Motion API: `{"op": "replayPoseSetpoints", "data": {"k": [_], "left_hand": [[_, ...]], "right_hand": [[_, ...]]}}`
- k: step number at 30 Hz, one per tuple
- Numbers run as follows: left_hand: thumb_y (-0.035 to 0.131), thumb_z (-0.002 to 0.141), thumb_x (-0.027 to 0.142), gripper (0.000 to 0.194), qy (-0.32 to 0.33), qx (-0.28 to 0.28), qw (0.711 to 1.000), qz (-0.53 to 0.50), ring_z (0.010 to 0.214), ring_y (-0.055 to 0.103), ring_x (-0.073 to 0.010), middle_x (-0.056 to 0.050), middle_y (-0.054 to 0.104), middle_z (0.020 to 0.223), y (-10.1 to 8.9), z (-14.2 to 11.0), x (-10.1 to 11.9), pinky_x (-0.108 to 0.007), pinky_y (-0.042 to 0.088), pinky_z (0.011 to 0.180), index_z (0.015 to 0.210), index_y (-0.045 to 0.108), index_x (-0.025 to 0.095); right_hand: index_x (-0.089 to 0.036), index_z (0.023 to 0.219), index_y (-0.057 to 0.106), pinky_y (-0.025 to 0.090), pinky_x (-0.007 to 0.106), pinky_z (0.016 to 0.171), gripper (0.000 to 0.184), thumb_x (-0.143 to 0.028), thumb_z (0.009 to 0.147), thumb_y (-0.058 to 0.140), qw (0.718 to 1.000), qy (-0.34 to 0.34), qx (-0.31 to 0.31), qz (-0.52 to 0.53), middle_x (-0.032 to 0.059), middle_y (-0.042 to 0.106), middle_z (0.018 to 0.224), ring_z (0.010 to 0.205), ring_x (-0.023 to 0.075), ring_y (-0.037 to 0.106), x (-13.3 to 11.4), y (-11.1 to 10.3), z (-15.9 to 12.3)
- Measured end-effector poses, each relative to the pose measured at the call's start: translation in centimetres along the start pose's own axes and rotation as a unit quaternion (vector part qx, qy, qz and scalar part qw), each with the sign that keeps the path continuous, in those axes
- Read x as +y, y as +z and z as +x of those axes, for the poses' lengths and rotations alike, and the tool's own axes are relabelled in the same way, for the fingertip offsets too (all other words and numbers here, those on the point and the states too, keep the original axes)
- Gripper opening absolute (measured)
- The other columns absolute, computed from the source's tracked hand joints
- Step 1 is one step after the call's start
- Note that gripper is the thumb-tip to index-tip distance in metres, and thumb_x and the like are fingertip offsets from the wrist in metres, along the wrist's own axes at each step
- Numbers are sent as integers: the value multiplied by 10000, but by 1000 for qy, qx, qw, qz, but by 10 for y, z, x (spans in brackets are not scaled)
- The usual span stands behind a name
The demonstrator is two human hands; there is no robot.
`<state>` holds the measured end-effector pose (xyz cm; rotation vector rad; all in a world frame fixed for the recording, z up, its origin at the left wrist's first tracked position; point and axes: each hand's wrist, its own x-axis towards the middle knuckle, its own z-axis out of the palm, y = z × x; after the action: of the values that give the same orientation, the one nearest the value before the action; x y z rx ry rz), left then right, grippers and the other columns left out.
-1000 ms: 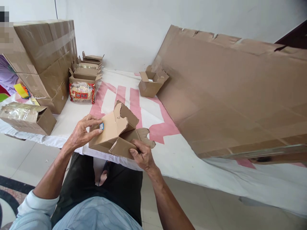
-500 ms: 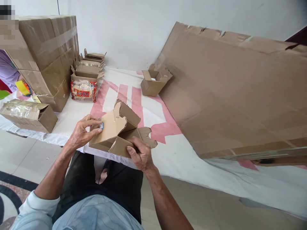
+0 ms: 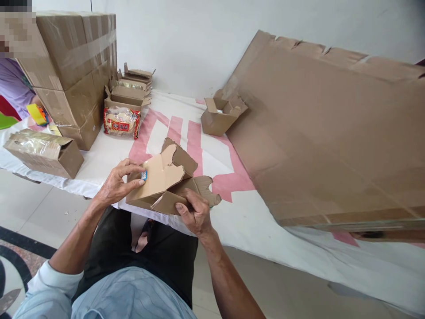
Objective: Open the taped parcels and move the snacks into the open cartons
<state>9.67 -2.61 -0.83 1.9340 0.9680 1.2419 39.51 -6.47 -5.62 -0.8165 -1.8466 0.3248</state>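
A small brown cardboard box (image 3: pixel 166 179) with loose flaps is held at the near edge of the white-covered table (image 3: pixel 252 217). My left hand (image 3: pixel 116 184) grips its left side, thumb and fingers pinching the panel by a small blue sticker (image 3: pixel 144 175). At the front right corner, my right hand (image 3: pixel 195 212) has its fingers curled over a lower flap. One flap stands up at the back, another lies flat to the right.
Large taped cartons (image 3: pixel 71 66) are stacked at the far left, with a long box (image 3: pixel 44 150) in front. A red snack packet (image 3: pixel 121 122) lies below several small boxes (image 3: pixel 129 91). An open small box (image 3: pixel 221 116) sits mid-table. A big flattened cardboard sheet (image 3: pixel 332 128) covers the right. A person in purple (image 3: pixel 15 86) is at left.
The box and both hands have stayed nearly as they were; the right fingers have shifted slightly on the front flap. The view has drifted a little to the left and down.
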Motion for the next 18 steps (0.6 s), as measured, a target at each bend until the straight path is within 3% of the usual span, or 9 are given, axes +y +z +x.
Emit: {"op": "replayPoseSetpoints", "data": {"k": [12, 18], "left_hand": [[868, 1001, 462, 242, -11, -12, 999, 28, 1091, 700, -275, -96, 778, 1141, -3, -4, 4, -419, 532, 1010, 1084, 842, 236], [868, 984, 411, 304, -25, -1, 1000, 14, 1126, 719, -270, -88, 795, 1201, -1, -6, 6, -405, 547, 1005, 1242, 849, 251]], "right_hand": [[-256, 845, 603, 397, 349, 610, 416, -517, 1170, 594, 1000, -4, -9, -18, 1, 586, 737, 643, 191, 495, 0, 0, -1], [-256, 842, 599, 402, 347, 614, 462, -577, 1174, 573, 999, 14, -17, -29, 0, 585, 735, 641, 190, 511, 1, -2, -3]]}}
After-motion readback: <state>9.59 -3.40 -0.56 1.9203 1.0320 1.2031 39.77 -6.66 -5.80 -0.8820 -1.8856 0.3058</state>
